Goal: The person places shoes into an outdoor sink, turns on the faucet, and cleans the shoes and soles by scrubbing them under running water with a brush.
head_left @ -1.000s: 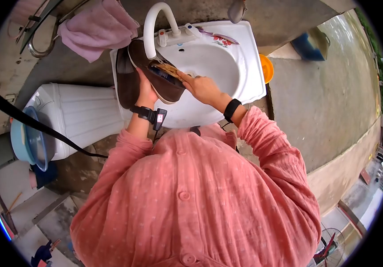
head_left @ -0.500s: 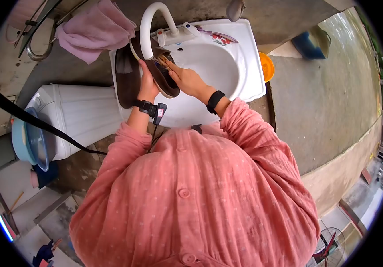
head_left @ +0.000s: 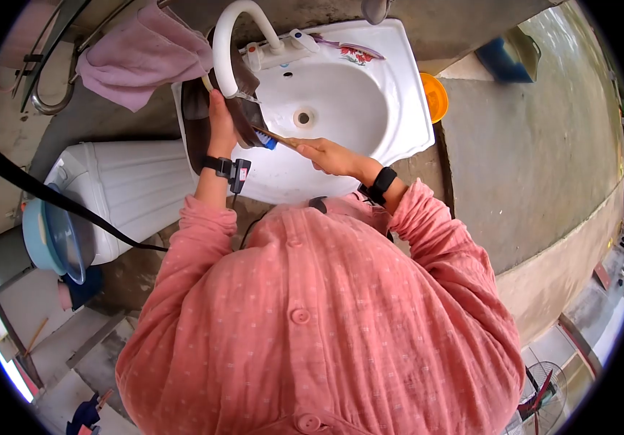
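My left hand [head_left: 222, 125] is closed on a brown shoe [head_left: 244, 122], which it holds tilted under the white faucet [head_left: 223, 61] at the basin's left side. My right hand [head_left: 332, 155] grips the thin handle of a scrubbing brush [head_left: 269, 140] with blue bristles. The brush head touches the near end of the held shoe. A second brown shoe [head_left: 195, 127] rests on the left rim of the white sink [head_left: 415, 94], partly behind my left hand. Water shows at the faucet's mouth.
A pink towel [head_left: 142, 58] hangs at upper left. A white ribbed tub [head_left: 138, 192] with a blue basin [head_left: 40, 235] stands left of the sink. An orange bowl [head_left: 435, 98] sits beyond its right edge. A purple toothbrush-like item [head_left: 359, 52] lies on the back rim.
My right hand has pulled back from inside the shoe toward the right and near side, exposing the blue bristles and the drain. The held shoe has turned and shifted left with my left hand.
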{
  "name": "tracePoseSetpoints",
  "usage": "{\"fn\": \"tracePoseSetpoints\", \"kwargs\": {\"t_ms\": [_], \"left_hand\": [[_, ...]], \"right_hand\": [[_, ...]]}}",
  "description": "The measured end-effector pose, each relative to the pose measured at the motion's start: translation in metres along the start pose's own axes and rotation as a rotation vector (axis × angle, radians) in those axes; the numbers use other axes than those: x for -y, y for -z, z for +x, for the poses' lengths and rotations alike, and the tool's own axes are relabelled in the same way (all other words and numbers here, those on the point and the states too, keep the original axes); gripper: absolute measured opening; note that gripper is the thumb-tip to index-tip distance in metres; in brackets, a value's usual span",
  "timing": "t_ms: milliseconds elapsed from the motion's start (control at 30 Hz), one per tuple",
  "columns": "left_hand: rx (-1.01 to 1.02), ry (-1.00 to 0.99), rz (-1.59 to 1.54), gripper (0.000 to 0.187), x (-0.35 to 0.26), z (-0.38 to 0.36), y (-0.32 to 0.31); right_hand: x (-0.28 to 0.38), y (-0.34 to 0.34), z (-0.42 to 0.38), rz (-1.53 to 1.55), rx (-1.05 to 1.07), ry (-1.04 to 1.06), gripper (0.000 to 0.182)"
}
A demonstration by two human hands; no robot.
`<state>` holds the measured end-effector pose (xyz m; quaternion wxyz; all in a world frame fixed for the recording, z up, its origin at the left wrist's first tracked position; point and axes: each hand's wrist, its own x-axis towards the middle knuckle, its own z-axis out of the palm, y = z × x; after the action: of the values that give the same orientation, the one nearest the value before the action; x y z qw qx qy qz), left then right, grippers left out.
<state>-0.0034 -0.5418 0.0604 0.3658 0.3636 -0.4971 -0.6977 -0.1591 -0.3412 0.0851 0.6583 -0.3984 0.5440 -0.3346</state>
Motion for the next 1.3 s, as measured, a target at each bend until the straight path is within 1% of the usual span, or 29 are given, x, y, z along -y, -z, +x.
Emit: {"fn": "tracePoseSetpoints", "kwargs": {"t_ms": [33,67,100,133,167,200,233,267,300,333,367,400,433,500,533,633,667,733,800,833,867,933,967,1000,1067,1133,1200,1233,1300], "left_hand": [[0.015,-0.042,0.055,0.059,0.0,0.0,-0.003],[0.018,-0.039,0.058,0.059,0.001,-0.001,-0.004],[0.022,-0.144,0.289,0.057,0.001,-0.003,-0.006],[0.026,-0.25,0.518,0.055,0.001,-0.004,-0.008],[-0.013,-0.189,0.545,0.049,0.001,-0.006,-0.01],[-0.013,-0.19,0.545,0.049,0.004,-0.004,-0.009],[-0.057,-0.265,0.535,0.046,0.008,-0.002,-0.008],[-0.102,-0.339,0.524,0.044,0.013,-0.001,-0.007],[-0.101,-0.337,0.523,0.044,0.01,-0.005,-0.012],[-0.107,-0.331,0.494,0.049,0.002,-0.01,-0.02],[-0.12,-0.325,0.466,0.057,-0.002,-0.014,-0.024],[-0.132,-0.324,0.468,0.057,0.0,-0.014,-0.02],[-0.179,-0.361,0.638,0.057,0.004,-0.01,-0.017],[-0.274,-0.377,0.901,0.056,-0.001,-0.013,-0.022],[-0.277,-0.376,0.9,0.056,-0.009,-0.017,-0.028],[-0.329,-0.352,1.036,0.058,-0.02,-0.024,-0.031],[-0.324,-0.391,0.997,0.057,-0.017,-0.023,-0.028],[-0.32,-0.431,0.955,0.058,-0.008,-0.02,-0.021],[-0.271,-0.253,0.428,0.059,-0.003,-0.018,-0.018],[-0.265,-0.065,0.12,0.063,-0.005,-0.023,-0.023],[-0.267,-0.069,0.121,0.063,-0.004,-0.024,-0.021],[-0.225,0.329,-0.477,0.067,-0.004,-0.028,-0.02],[-0.268,0.363,-0.459,0.072,-0.003,-0.03,-0.021],[-0.266,0.364,-0.458,0.072,-0.001,-0.03,-0.02],[-0.236,0.379,-0.45,0.073,0.005,-0.032,-0.02],[-0.21,0.403,-0.464,0.074,0.006,-0.033,-0.02],[-0.174,0.478,-0.543,0.069,0.011,-0.032,-0.015],[-0.175,0.478,-0.542,0.069,0.002,-0.036,-0.021],[-0.08,0.449,-0.497,0.074,-0.012,-0.044,-0.037]], "right_hand": [[-0.013,0.0,0.007,-0.123,-0.053,0.195,0.047],[-0.025,0.0,0.016,-0.248,-0.105,0.391,0.046],[-0.018,0.0,0.02,-0.367,-0.116,0.368,0.044],[-0.014,-0.001,0.017,-0.366,-0.117,0.369,0.044],[-0.009,-0.003,0.014,-0.534,-0.157,0.234,0.041],[0.009,-0.007,0.006,-0.7,-0.196,0.095,0.039],[0.022,-0.013,0.002,-0.699,-0.197,0.094,0.039],[0.034,-0.02,-0.001,-0.828,-0.24,0.045,0.038],[0.039,-0.023,-0.002,-0.957,-0.283,-0.005,0.038],[0.035,-0.024,-0.001,-0.958,-0.282,-0.006,0.038],[0.027,-0.026,0.002,-1.004,-0.385,0.059,0.037],[0.025,-0.028,0.003,-1.048,-0.486,0.129,0.037],[0.025,-0.028,0.004,-1.05,-0.481,0.134,0.037],[0.024,-0.024,0.001,-1.108,-0.588,0.118,0.035],[0.025,-0.019,-0.001,-1.11,-0.585,0.119,0.035],[0.024,0.002,-0.009,-1.119,-0.694,-0.013,0.023],[0.022,0.006,-0.012,-1.119,-0.691,-0.012,0.023],[0.021,0.013,-0.02,-1.052,-0.778,0.062,0.027],[0.025,0.016,-0.028,-0.968,-0.758,0.084,0.029],[0.03,0.015,-0.034,-0.803,-0.738,0.109,0.03],[0.035,0.013,-0.038,-0.637,-0.713,0.133,0.031],[0.041,0.007,-0.045,-0.546,-0.667,0.187,0.033],[0.044,0.004,-0.047,-0.455,-0.621,0.235,0.034],[0.047,0.002,-0.047,-0.455,-0.623,0.234,0.034],[0.054,-0.003,-0.046,-0.398,-0.556,0.314,0.034],[0.057,-0.002,-0.04,-0.403,-0.532,0.326,0.033],[0.056,-0.001,-0.028,-0.482,-0.434,0.365,0.034],[0.055,-0.003,-0.02,-0.481,-0.434,0.366,0.034],[0.051,-0.009,0.003,-0.698,-0.517,0.365,0.037]]}}
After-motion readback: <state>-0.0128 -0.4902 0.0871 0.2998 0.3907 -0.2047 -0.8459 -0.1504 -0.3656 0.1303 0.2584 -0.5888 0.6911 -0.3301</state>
